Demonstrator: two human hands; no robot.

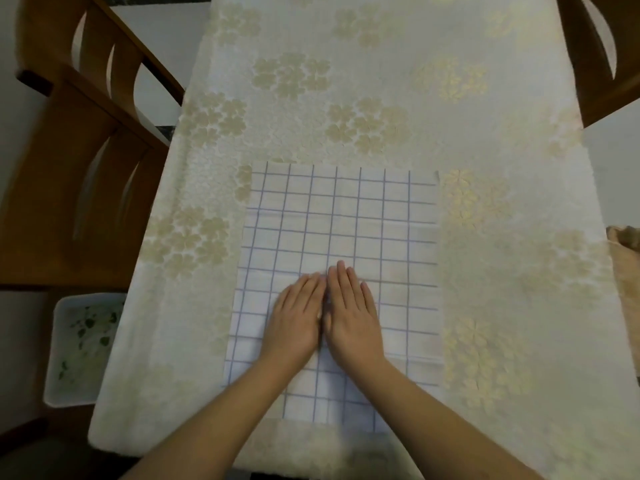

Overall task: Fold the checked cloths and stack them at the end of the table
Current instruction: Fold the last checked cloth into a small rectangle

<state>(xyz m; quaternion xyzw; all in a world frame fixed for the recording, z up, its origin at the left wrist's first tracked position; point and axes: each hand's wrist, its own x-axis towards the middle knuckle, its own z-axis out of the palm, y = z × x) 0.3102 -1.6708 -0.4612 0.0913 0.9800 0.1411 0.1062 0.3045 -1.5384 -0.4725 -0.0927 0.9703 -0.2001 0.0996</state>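
We see one checked cloth (341, 237), white with a thin blue grid, spread flat on the near half of the tabletop (363, 98), its long sides running away from us and its near edge close to the tabletop's near edge. Our left hand (294, 318) and right hand (351, 315) both lie palm down on the cloth's nearer part, side by side and touching along the inner edges, fingers straight and held together, pointing away from us; neither hand grips anything, they only press flat on the fabric. Faint crease lines cross the cloth from side to side. The tabletop wears a pale covering with beige flower clusters, and its far end carries no cloths that we can make out. A wooden chair (79, 161) stands at the left side, another wooden chair (602, 53) at the far right corner. On the floor to the left sits a white tub (74, 348) with green flecks inside. At the right edge a tan woven object (627, 265) is partly in view; we cannot tell what it is.
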